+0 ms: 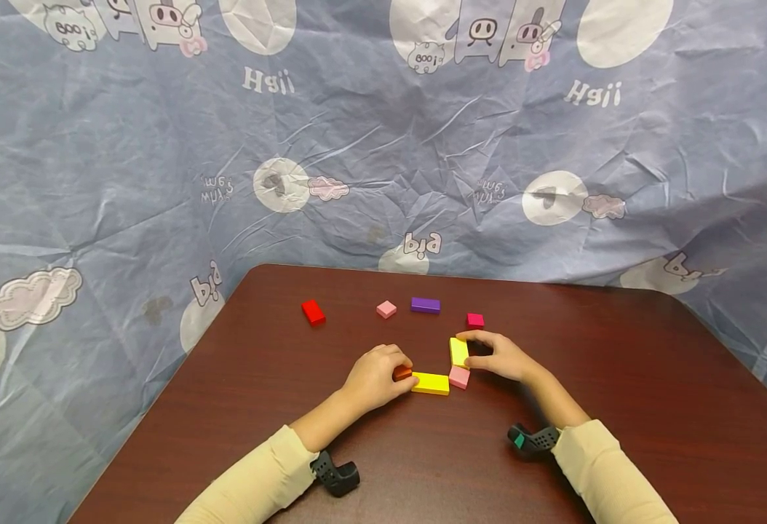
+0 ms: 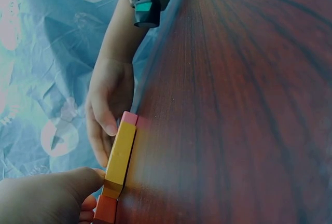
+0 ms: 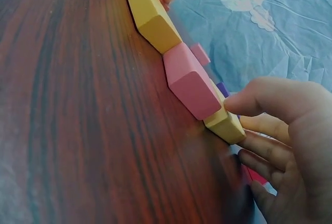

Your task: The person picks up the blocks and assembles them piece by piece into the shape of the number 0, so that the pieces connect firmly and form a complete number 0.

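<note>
My left hand [image 1: 377, 375] pinches an orange block [image 1: 402, 372], partly covered by the fingers. The thumb reaches the near end of a long yellow block [image 1: 430, 383], which lies crosswise beside the orange one. At the yellow block's right end sits a pink block [image 1: 458, 377], lined up with it in the left wrist view. My right hand [image 1: 500, 355] grips a second yellow block [image 1: 459, 352] between thumb and fingers. That block points away from the pink one, right at its far side, and shows behind it in the right wrist view.
Farther back on the dark wooden table [image 1: 383, 466] lie a red block [image 1: 314, 312], a small pink block [image 1: 386, 309], a purple block [image 1: 426, 305] and a crimson block [image 1: 475, 321], the last just beyond my right fingers. A printed cloth [image 1: 357, 145] hangs behind the table.
</note>
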The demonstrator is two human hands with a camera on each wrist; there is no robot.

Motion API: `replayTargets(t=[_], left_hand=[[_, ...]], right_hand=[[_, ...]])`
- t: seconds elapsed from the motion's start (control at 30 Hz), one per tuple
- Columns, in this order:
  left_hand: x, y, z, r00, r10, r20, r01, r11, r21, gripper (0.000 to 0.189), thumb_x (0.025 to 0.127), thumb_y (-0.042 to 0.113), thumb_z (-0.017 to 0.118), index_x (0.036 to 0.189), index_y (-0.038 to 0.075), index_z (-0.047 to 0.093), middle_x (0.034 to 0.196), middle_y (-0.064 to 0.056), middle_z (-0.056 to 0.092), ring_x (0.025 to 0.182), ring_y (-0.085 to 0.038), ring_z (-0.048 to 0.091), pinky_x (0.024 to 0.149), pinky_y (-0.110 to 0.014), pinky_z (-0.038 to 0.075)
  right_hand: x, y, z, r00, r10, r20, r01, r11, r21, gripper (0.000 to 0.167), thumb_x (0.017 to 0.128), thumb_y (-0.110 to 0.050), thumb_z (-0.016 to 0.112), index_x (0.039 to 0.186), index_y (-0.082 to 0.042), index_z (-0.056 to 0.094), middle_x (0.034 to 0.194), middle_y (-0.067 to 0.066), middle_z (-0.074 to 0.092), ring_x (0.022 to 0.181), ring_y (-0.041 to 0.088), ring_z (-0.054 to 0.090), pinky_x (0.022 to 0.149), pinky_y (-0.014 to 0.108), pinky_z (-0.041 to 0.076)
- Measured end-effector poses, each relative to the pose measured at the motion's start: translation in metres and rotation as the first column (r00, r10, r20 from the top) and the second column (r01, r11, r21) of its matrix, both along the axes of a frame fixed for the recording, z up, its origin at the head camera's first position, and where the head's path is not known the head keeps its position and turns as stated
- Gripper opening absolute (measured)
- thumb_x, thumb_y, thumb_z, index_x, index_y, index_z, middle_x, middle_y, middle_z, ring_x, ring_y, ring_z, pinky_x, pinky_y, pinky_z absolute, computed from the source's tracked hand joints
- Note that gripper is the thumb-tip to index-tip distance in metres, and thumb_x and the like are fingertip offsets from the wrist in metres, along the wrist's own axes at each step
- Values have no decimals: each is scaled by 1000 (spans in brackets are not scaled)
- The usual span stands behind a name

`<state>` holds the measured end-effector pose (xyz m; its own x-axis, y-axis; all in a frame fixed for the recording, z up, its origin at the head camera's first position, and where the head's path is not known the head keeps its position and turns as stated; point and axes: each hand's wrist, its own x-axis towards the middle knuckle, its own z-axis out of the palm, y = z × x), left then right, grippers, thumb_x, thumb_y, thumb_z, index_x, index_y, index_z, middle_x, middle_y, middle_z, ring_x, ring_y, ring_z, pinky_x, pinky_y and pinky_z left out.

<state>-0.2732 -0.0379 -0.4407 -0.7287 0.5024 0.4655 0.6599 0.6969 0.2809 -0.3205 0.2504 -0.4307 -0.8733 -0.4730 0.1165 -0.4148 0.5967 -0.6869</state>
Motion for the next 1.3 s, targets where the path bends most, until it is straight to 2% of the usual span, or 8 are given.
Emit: replayTargets(t=[0.23,0.5,0.73,1.03,1.2,1.3], left_hand=[[1,0,1,1000,1,1,-1,1000,-5,23,83,32,78,92,12,74,86,4,64,76,-12,54,69,-22,48],[1,-1,1,1000,6,0,-6,1000,-4,22,82,32,78,92,12,75,86,4,65,77,-12,54,69,-22,48],[1,-1,0,1000,-1,-4,1,1000,-10,23,83,33,77,92,12,75,86,3,64,77,-12,54,69,-22,48],[0,0,2,1000,5,3,-5,1000,-14,23,83,33,77,93,12,74,87,3,65,78,-13,54,69,-23,48],[-2,-3,4,1000,-13,7,13,1000,27,19,86,28,75,93,11,74,87,3,65,78,-13,55,70,-24,49],[-8,-9,8,1000,-6,-10,7,998,64,18,87,27,73,94,10,74,88,2,66,82,-15,59,74,-27,51]], right_hand=[[11,-4,-9,992,-45,-116,37,997,-65,49,87,-21,70,131,-3,59,133,15,57,126,38,47,104,59,34],[34,-11,-14,979,-63,-193,40,992,-117,50,88,-25,73,131,-3,60,142,18,48,132,39,41,104,63,31],[39,-11,-21,978,-77,-194,68,996,-51,48,89,-27,72,131,-6,62,142,14,50,131,38,43,101,62,34],[39,-11,-23,979,-64,-191,53,996,-66,47,89,-26,72,130,-7,62,142,16,49,131,39,43,103,61,33],[39,-10,-25,981,-64,-185,55,997,-53,47,90,-27,71,131,-7,61,143,15,48,131,38,43,102,61,33],[39,-10,-23,981,-63,-183,54,997,-55,47,90,-27,71,132,-7,61,143,15,48,131,39,42,102,62,33]])
